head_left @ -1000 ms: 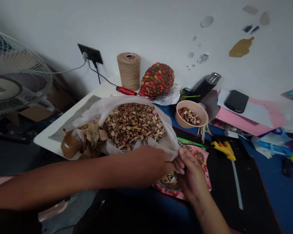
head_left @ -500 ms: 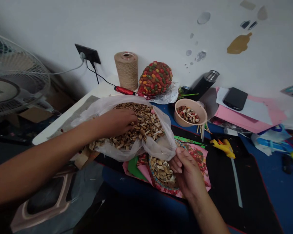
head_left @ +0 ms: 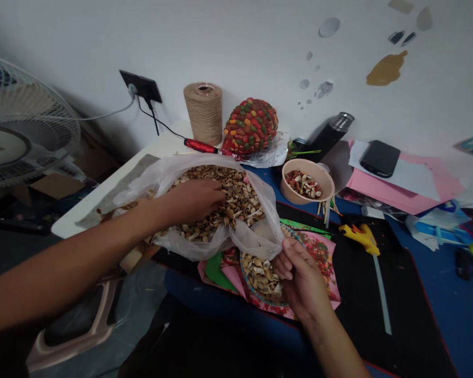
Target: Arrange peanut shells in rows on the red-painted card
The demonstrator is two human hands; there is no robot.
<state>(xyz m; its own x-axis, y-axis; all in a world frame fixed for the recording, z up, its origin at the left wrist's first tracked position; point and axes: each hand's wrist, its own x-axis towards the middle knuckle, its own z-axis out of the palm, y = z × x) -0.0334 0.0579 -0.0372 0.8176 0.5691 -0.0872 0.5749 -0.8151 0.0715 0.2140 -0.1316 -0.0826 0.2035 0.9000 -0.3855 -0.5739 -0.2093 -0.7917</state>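
Observation:
A translucent white plastic bag (head_left: 256, 241) lies wide open, full of brown, split nut shells (head_left: 240, 197). My left hand (head_left: 197, 200) reaches over it with bent fingers down among the shells; the fingertips are partly hidden. At the bag's right edge, my right hand (head_left: 303, 275) is closed, thumb and fingers pinching the plastic. Below that hand, partly covered by it, lies a round piece with a blue beaded-looking rim (head_left: 247, 286), with paler shells on it. Pink and red patterned sheets (head_left: 319, 247) are under it.
Behind the bag are a twine spool (head_left: 203, 113), a rounded form covered in coloured shells (head_left: 252, 126) and a pink bowl (head_left: 307, 198) of shell pieces. To the right lie a yellow glue gun (head_left: 360, 239) and a black phone (head_left: 380, 158). A fan (head_left: 27, 121) stands at left.
My left hand has shifted slightly right and down within the shells. My right hand keeps its hold on the bag's edge.

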